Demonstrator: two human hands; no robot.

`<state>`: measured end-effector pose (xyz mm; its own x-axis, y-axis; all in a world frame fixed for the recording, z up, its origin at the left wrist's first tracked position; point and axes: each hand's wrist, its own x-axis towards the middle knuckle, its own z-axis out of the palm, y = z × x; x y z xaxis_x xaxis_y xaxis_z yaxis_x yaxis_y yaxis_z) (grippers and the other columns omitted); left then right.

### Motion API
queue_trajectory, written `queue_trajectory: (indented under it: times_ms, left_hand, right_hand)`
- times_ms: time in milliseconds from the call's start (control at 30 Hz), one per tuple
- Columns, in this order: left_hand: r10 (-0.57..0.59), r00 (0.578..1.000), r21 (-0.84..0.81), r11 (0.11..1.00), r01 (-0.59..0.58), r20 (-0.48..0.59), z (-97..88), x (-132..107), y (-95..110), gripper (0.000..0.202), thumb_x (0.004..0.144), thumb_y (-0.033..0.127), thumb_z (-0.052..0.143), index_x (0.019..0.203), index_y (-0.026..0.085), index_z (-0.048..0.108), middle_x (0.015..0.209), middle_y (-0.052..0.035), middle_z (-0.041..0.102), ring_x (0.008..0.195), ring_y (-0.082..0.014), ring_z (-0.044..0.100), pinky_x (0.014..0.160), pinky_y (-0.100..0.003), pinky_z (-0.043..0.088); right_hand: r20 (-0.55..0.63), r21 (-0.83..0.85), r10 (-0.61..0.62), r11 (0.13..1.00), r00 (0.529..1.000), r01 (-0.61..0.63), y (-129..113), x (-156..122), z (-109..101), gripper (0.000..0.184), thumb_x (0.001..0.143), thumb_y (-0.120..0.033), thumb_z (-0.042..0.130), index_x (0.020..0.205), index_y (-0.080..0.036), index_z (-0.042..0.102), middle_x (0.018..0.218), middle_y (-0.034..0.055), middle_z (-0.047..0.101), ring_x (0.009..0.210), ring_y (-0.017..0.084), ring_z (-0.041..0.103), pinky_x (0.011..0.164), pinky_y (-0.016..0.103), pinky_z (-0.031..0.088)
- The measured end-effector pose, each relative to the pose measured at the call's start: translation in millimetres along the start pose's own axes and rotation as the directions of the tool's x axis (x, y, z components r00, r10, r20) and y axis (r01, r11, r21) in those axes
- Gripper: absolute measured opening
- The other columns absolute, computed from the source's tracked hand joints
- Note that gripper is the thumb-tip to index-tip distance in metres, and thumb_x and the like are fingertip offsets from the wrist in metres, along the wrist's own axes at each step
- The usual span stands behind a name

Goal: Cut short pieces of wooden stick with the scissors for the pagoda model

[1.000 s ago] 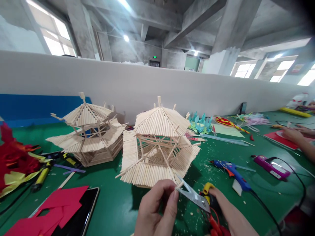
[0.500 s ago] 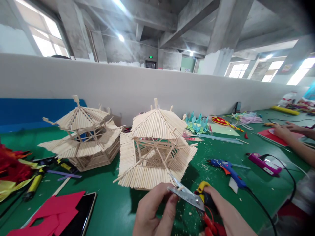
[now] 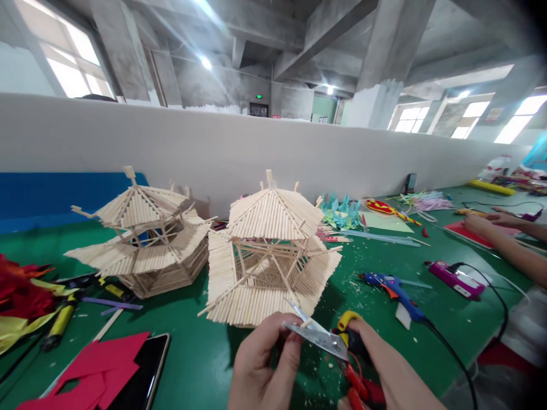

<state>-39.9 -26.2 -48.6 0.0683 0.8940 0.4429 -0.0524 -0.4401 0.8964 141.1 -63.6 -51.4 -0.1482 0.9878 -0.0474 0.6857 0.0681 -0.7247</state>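
Note:
My left hand (image 3: 261, 364) pinches a short wooden stick (image 3: 306, 323) between thumb and forefinger, at the bottom middle. My right hand (image 3: 387, 370) grips scissors (image 3: 327, 339) with red and yellow handles; the open metal blades sit around the stick's tip. Just beyond them stands a pavilion model of wooden sticks (image 3: 271, 253) on the green table (image 3: 192, 353). A second stick pavilion (image 3: 143, 233) stands to its left.
A blue glue gun (image 3: 395, 290) with a cable lies right of the model, a purple one (image 3: 455, 278) farther right. Another person's arm (image 3: 504, 242) rests at the right edge. Red paper (image 3: 92, 367) over a dark tablet lies front left. Paper scraps line the white partition.
My hands with the stick and scissors have shifted slightly left and down in the view. The blades stay at the stick's end. The camera has turned a little to the right.

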Motion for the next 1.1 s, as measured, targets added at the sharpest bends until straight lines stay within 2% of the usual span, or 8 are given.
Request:
queue_trajectory:
  times_ms: [133, 267, 467, 700, 933, 1100]
  left_hand:
    - [-0.023, 1.0, 0.01, 1.0, 0.023, 0.006, 0.3, -0.6, 0.2, 0.012, 0.072, 0.012, 0.056, 0.075, 0.021, 0.063, 0.064, 0.0031, 0.06, 0.055, -0.01, 0.052, 0.053, -0.016, 0.041]
    - [-0.039, 0.999, -0.012, 0.999, 0.04, 0.027, 0.6, 0.1, 1.2, 0.011, 0.072, 0.013, 0.056, 0.075, 0.02, 0.063, 0.064, 0.0022, 0.06, 0.056, -0.0108, 0.053, 0.053, -0.017, 0.042]
    - [-0.014, 0.998, -0.004, 1.0, 0.014, 0.055, -0.5, 1.4, 0.0, 0.014, 0.073, 0.011, 0.055, 0.076, 0.022, 0.063, 0.065, 0.003, 0.059, 0.058, -0.0102, 0.052, 0.055, -0.016, 0.041]
    - [0.024, 0.997, 0.025, 0.999, -0.026, 0.068, -1.2, 1.1, 1.6, 0.014, 0.075, 0.011, 0.053, 0.075, 0.022, 0.061, 0.065, 0.0039, 0.058, 0.057, -0.0093, 0.051, 0.053, -0.015, 0.04]
    - [0.018, 0.998, 0.04, 0.999, -0.02, 0.052, -1.1, 0.5, -1.2, 0.012, 0.075, 0.011, 0.054, 0.075, 0.021, 0.061, 0.064, 0.0029, 0.058, 0.055, -0.01, 0.052, 0.053, -0.017, 0.041]
    - [0.039, 0.996, 0.082, 0.996, -0.046, 0.082, -4.1, -1.0, -3.3, 0.011, 0.076, 0.015, 0.055, 0.076, 0.023, 0.063, 0.062, 0.0025, 0.058, 0.054, -0.011, 0.052, 0.052, -0.017, 0.042]
  right_hand:
    - [-0.027, 0.038, -0.022, 0.999, 0.999, 0.023, -2.3, -2.9, 1.3, 0.055, 0.061, -0.023, 0.06, 0.111, -0.015, 0.038, 0.108, 0.0131, 0.056, 0.096, 0.023, 0.056, 0.084, 0.032, 0.044]
    - [-0.029, 0.076, 0.005, 0.997, 1.0, -0.003, -5.4, -3.2, 2.0, 0.05, 0.063, -0.023, 0.059, 0.109, -0.015, 0.04, 0.105, 0.0122, 0.058, 0.093, 0.022, 0.057, 0.082, 0.031, 0.044]
    - [-0.062, 0.055, -0.019, 0.998, 0.998, 0.022, -3.9, -2.3, 3.1, 0.052, 0.06, -0.022, 0.059, 0.108, -0.013, 0.041, 0.104, 0.0128, 0.058, 0.091, 0.023, 0.058, 0.08, 0.031, 0.045]
    - [-0.059, -0.012, -0.014, 1.0, 0.998, 0.013, -2.1, -3.9, 3.2, 0.056, 0.061, -0.025, 0.059, 0.112, -0.011, 0.041, 0.108, 0.0161, 0.056, 0.101, 0.027, 0.055, 0.087, 0.036, 0.042]
    - [-0.067, -0.069, -0.02, 0.998, 0.998, 0.016, -3.9, -0.9, 2.7, 0.061, 0.059, -0.028, 0.062, 0.114, -0.011, 0.043, 0.108, 0.0168, 0.06, 0.101, 0.03, 0.056, 0.082, 0.034, 0.046]
    - [-0.025, -0.042, 0.024, 0.999, 0.999, -0.026, -2.8, 0.1, -2.8, 0.046, 0.062, -0.031, 0.063, 0.105, -0.019, 0.053, 0.096, 0.0101, 0.067, 0.086, 0.026, 0.064, 0.074, 0.028, 0.049]
